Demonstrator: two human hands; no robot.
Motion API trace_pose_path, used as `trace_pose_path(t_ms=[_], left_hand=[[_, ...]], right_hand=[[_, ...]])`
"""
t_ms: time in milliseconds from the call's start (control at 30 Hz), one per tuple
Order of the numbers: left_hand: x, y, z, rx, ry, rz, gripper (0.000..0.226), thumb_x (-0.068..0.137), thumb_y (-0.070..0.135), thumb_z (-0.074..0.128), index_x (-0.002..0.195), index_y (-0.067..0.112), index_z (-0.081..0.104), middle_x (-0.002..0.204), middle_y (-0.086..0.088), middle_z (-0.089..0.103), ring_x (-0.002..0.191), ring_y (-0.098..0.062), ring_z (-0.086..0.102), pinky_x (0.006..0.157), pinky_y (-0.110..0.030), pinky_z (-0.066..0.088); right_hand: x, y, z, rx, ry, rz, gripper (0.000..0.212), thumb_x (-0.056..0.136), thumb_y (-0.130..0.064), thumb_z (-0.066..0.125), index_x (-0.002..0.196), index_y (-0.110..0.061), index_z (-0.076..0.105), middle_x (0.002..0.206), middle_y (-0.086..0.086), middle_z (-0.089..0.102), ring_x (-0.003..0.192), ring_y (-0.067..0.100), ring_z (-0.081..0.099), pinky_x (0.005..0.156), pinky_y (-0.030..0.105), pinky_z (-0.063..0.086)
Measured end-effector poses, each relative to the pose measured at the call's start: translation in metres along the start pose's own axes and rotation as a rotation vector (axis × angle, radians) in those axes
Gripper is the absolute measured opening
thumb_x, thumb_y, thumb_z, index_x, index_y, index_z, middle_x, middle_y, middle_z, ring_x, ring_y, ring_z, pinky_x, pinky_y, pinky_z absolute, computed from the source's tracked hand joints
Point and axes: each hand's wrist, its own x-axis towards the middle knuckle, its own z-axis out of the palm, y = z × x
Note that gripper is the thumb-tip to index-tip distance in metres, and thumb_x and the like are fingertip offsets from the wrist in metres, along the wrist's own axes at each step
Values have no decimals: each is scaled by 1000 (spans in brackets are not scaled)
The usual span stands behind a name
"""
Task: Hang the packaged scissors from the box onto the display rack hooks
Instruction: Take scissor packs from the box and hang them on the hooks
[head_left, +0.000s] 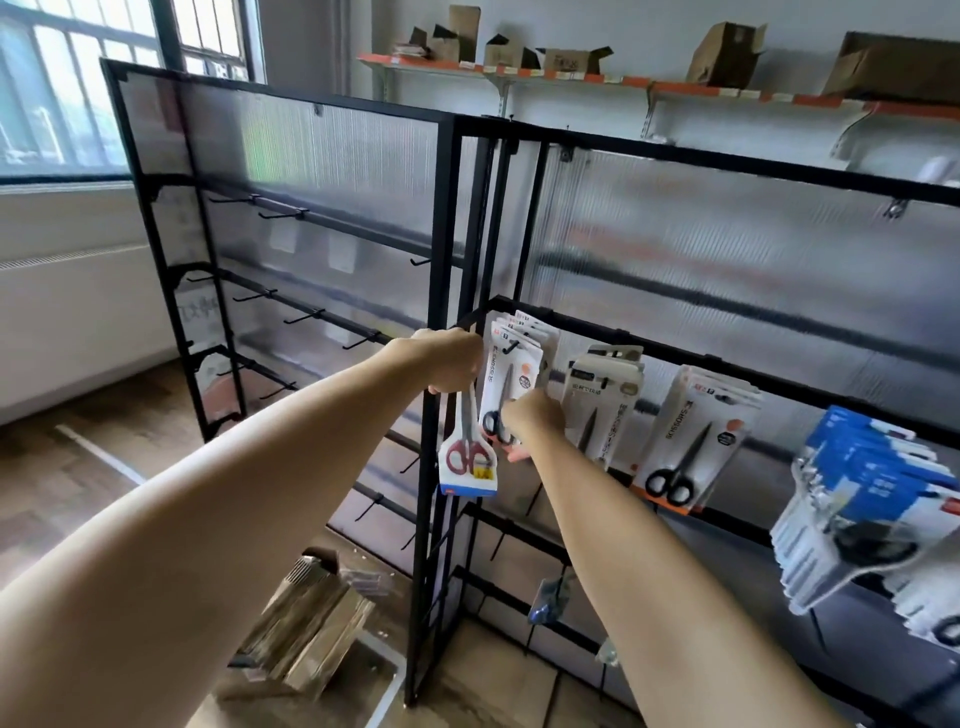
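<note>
My left hand (451, 361) grips the top of a packaged pair of red-handled scissors (468, 457), which hangs down beside the black rack post (439, 364). My right hand (535, 418) rests on the lower part of a black-handled scissors pack (511, 379) hanging at the front of a stack on a hook (513, 347). Two more stacks of packaged scissors (605, 400) (696, 441) hang to the right on the same rail. The box (306, 629) lies on the floor below, partly hidden by my left arm.
Blue-carded packs (862, 509) hang at the far right. The left rack panel (311, 218) carries several bare hooks. Lower rails under the scissors hold bare hooks too. A wall shelf (623, 80) with cardboard boxes runs above. A window is at left.
</note>
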Motion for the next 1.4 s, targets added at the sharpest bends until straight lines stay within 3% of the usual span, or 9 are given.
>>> trace_pose_path(t_ms=[267,400,533,600,700,933,1100,1267,1400], left_hand=[[-7,5,3,13,8,72,22,87,-2,58,100,15,64,77,2,59,54,-8,52,49,-27,50],[-18,7,2,-70,3,114,30,91,-3,49,106,17,65,79,4,59,60,-10,56,53,-26,53],[-25,12,22,-53,-59,173,33,90,0,49,111,17,68,107,-2,66,91,-18,60,76,-27,51],[-28,24,35,-62,-78,200,37,87,-2,48,112,18,67,108,-4,65,90,-20,60,68,-27,49],[-33,50,50,-82,-106,272,34,87,3,51,111,23,64,103,-3,60,79,-20,60,57,-27,47],[-37,140,78,-166,-174,531,32,91,4,48,110,23,66,115,-2,61,102,-22,60,91,-36,51],[-39,212,68,-183,-133,673,32,92,6,47,105,27,67,111,-2,63,97,-22,61,86,-37,53],[-39,278,57,-150,-109,779,21,92,14,54,104,26,66,109,-1,65,94,-22,62,87,-39,54],[-38,315,46,-150,-69,818,21,87,14,58,101,27,67,109,-1,66,93,-21,62,85,-36,53]], right_hand=[[-13,48,13,-210,-445,-139,61,79,-10,72,135,-22,50,132,4,51,116,26,54,77,33,53],[-20,85,23,-155,-316,-240,42,76,-14,78,117,-9,67,112,7,69,103,25,64,91,35,52],[-39,120,-1,-160,-245,-254,11,80,-14,73,88,-17,66,93,4,70,86,22,63,69,29,43],[-49,133,-20,-158,-182,-255,12,81,-16,73,76,-21,63,79,1,65,79,20,60,65,29,37],[-72,148,-53,-133,-118,-268,10,78,-17,77,85,-16,69,83,1,63,80,17,58,67,31,41],[-122,195,-118,4,80,-117,8,78,-7,75,86,-4,73,79,4,64,74,15,55,69,27,42],[-161,222,-173,149,63,139,18,93,-17,65,80,-6,64,66,12,60,45,15,56,43,20,40],[-198,241,-232,585,-22,211,24,96,3,45,113,6,61,104,22,67,85,28,68,65,36,57],[-212,263,-271,558,12,129,31,90,14,51,113,-2,62,108,17,70,99,29,70,71,32,58]])
